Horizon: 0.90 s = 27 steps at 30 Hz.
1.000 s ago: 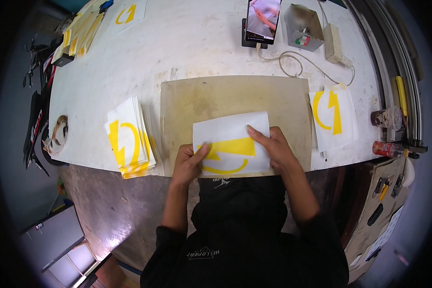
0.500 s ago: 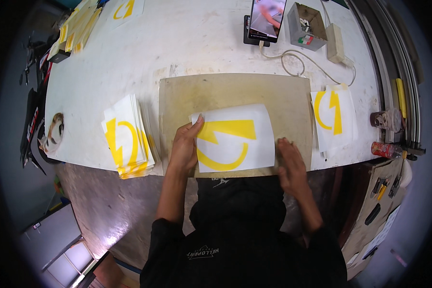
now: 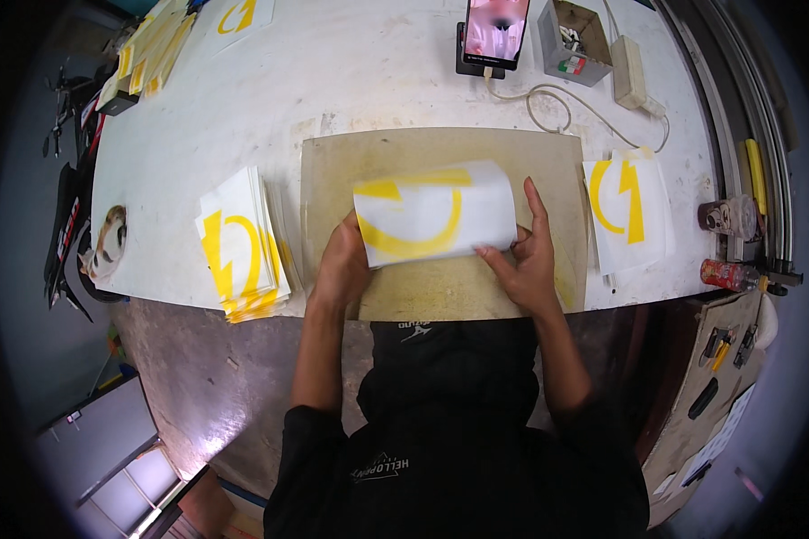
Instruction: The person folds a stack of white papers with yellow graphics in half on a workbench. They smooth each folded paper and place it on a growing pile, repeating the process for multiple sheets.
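Note:
A white sheet with a yellow curved-and-zigzag design (image 3: 413,220) is raised a little above a worn tan board (image 3: 440,292), bowed and slightly blurred. My left hand (image 3: 340,262) grips its left edge, the fingers partly hidden behind it. At the right edge my right hand (image 3: 526,265) pinches the lower corner with the thumb in front, while one finger points upward. A fanned pile of similar sheets (image 3: 243,242) lies left of the board. More such sheets (image 3: 627,216) lie to its right.
Past the board stand a phone on a holder (image 3: 492,40), a grey box of small items (image 3: 575,45) and a power strip with a cable (image 3: 629,72). At right are a cup (image 3: 726,217) and a bottle (image 3: 726,275). A calico cat (image 3: 110,241) rests at the left edge.
My right hand has moved in from beside the sheet and taken hold of its right edge. The sheet has gone from nearly flat to bowed, its near edge lifted away from me.

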{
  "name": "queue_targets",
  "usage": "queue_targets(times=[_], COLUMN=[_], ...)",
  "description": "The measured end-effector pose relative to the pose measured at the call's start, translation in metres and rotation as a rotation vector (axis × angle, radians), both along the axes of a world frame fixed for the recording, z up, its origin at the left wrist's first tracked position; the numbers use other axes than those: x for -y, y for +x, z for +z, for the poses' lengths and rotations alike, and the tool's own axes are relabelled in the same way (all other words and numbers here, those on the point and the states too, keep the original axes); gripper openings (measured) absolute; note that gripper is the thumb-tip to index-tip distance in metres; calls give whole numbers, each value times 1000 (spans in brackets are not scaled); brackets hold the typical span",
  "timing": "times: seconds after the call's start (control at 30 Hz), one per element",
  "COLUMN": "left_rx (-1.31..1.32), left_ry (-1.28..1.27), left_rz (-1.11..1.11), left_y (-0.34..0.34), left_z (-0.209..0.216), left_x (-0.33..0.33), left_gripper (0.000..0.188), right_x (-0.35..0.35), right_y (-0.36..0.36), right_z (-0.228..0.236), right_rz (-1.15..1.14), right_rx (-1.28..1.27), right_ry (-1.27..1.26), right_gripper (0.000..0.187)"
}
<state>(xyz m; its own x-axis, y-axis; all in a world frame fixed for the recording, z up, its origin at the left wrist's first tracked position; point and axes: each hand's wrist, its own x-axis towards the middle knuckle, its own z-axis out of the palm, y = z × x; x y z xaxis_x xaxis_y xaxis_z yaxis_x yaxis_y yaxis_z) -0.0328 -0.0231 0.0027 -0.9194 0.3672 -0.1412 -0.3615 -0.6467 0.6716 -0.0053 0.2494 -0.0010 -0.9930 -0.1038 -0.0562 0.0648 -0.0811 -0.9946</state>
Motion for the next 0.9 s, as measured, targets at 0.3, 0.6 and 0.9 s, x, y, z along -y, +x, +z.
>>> queue_targets(times=[0.3, 0.6, 0.9], left_rx=[-95, -200, -184], left_ry=[-712, -801, -781], left_rz=[-1, -140, -93], left_y=[21, 32, 32], left_z=[-4, -5, -3], left_x=[1, 9, 6], left_gripper=[33, 23, 20], right_x=[-7, -11, -6], right_y=[-4, -60, -85], right_z=[0, 14, -2], right_rz=[22, 125, 291], right_rx=[111, 568, 534], right_ry=[-10, -590, -919], right_gripper=[89, 46, 47])
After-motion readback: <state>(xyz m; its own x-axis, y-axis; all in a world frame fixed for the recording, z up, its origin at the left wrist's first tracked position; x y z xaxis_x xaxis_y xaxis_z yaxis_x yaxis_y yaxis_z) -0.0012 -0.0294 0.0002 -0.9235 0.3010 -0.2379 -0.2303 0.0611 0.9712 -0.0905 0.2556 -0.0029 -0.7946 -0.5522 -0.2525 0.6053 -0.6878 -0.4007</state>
